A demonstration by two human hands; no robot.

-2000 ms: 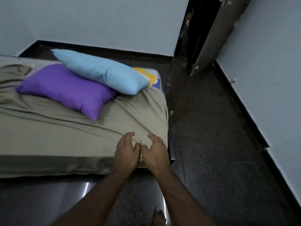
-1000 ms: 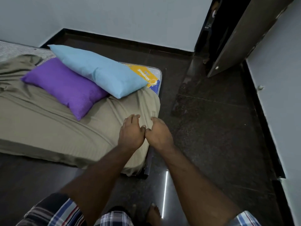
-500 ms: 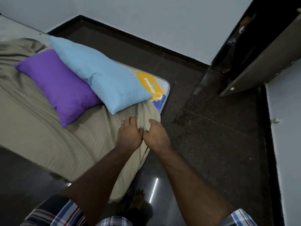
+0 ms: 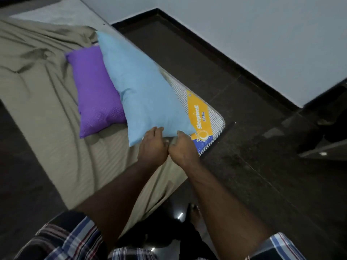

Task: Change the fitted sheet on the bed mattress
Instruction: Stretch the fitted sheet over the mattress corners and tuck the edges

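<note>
Close against the working corner: light blue pillow (image 4: pixel 142 94), leaning partly over a purple pillow (image 4: pixel 95 92), both lying on the olive fitted sheet (image 4: pixel 41 94). Dark polished floor (image 4: pixel 253 166) all round, white wall (image 4: pixel 262 34) beyond. Left hand (image 4: pixel 153 147) and right hand (image 4: pixel 183 149) side by side, knuckles touching, fingers curled at the sheet's edge right under the blue pillow's corner; grip itself partly hidden, apparently bunching fabric. Sheet rumpled, peeled off this corner, baring the striped mattress (image 4: pixel 212 119) with its yellow-and-blue Sleepwell label (image 4: pixel 200 113).
</note>
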